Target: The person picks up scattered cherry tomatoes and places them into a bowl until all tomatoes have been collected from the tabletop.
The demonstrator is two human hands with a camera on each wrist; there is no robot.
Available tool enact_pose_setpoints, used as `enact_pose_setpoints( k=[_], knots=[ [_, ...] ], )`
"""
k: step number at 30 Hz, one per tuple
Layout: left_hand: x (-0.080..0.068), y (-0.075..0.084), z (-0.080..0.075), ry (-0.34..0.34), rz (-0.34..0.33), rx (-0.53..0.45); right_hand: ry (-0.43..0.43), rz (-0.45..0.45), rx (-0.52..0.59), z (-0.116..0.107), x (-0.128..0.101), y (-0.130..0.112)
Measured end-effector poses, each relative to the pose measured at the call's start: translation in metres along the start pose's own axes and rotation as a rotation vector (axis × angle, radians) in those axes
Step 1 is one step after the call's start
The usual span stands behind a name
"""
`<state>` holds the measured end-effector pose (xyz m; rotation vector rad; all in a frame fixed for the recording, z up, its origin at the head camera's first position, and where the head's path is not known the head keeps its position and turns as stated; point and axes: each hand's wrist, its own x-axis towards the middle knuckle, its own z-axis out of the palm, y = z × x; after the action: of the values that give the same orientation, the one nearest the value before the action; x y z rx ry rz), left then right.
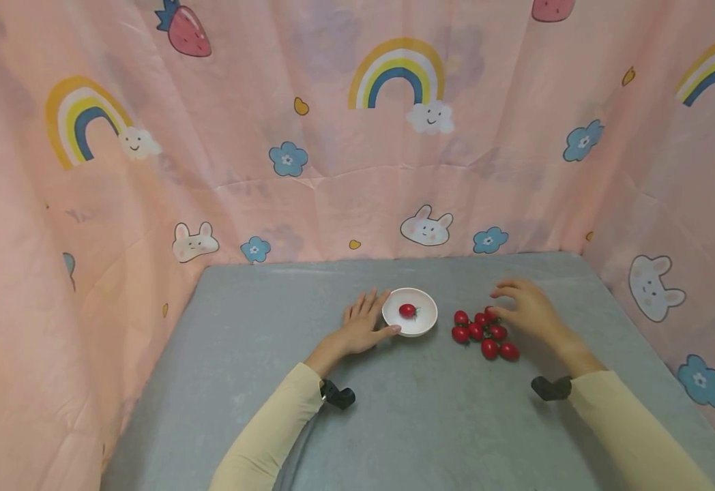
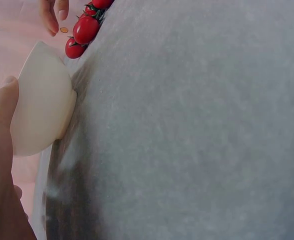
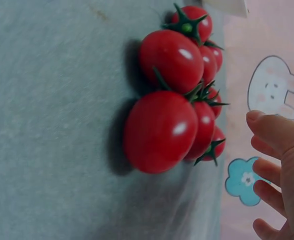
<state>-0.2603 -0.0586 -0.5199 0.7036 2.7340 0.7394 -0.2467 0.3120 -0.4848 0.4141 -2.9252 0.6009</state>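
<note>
A small white bowl (image 1: 410, 329) stands upright on the table with one cherry tomato (image 1: 407, 311) inside it. My left hand (image 1: 363, 326) is against the bowl's left side, fingers spread and fairly straight, thumb touching the near rim. In the left wrist view that thumb (image 2: 6, 97) lies against the bowl's wall. Several red cherry tomatoes (image 1: 476, 331) with green stems sit in a cluster right of the bowl. My right hand (image 1: 529, 310) hovers at the cluster's far right side, its fingers loosely bent and apart, nothing seen between them.
A grey table (image 1: 431, 423) lies under everything. Pink curtains (image 1: 333, 170) printed with rainbows, rabbits and flowers rise at the back and both sides. A black wrist mount (image 1: 339, 395) is on the left forearm and another wrist mount (image 1: 550, 389) is on the right.
</note>
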Motion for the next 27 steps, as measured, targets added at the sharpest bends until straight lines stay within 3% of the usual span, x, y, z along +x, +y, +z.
enact_pose_setpoints(
  k=[27],
  knots=[
    [-0.001, 0.000, 0.000, -0.002, -0.003, -0.008, -0.028, 0.010, -0.016, 0.014, -0.006, 0.014]
  ],
)
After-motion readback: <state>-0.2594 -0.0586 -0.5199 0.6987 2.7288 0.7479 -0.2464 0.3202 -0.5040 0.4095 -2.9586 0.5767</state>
